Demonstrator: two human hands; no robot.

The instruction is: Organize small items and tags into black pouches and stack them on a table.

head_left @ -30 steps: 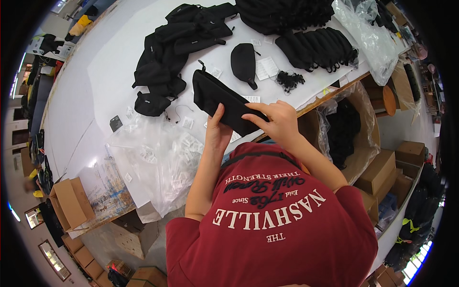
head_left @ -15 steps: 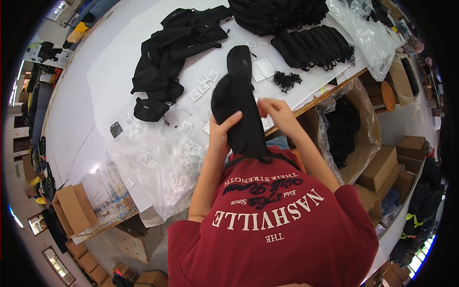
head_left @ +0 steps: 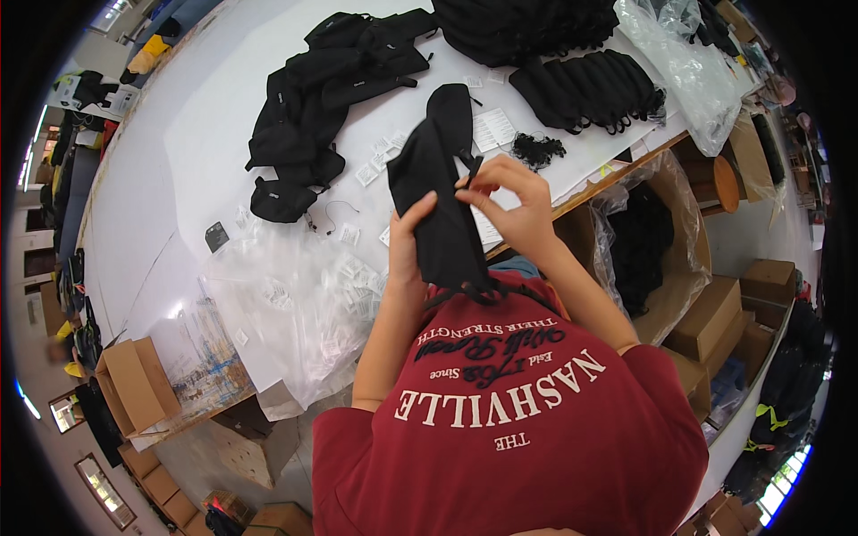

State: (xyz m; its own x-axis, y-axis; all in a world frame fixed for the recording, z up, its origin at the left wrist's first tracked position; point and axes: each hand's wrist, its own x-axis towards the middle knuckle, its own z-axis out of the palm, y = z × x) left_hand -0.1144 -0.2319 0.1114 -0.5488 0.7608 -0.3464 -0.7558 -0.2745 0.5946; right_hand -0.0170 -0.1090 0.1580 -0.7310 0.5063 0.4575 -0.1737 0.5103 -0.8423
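A long black fabric pouch is raised above the near edge of the table. My left hand grips its left side, thumb on top. At its right edge, my right hand pinches a small black tab or cord, perhaps a zip pull; the fingers partly hide it. Just beyond lies another black pouch, partly covered by the held one. A white printed sheet and a tangle of thin black cords lie to its right.
Black pouches spread over the table's left side; a row of folded ones lies far right. Clear plastic bags and small white tags are nearby. A plastic-lined carton stands right, below the wooden table edge.
My right hand has come in to the pouch's right edge and now pinches a small black tab there. The held pouch has turned slightly in my left hand.
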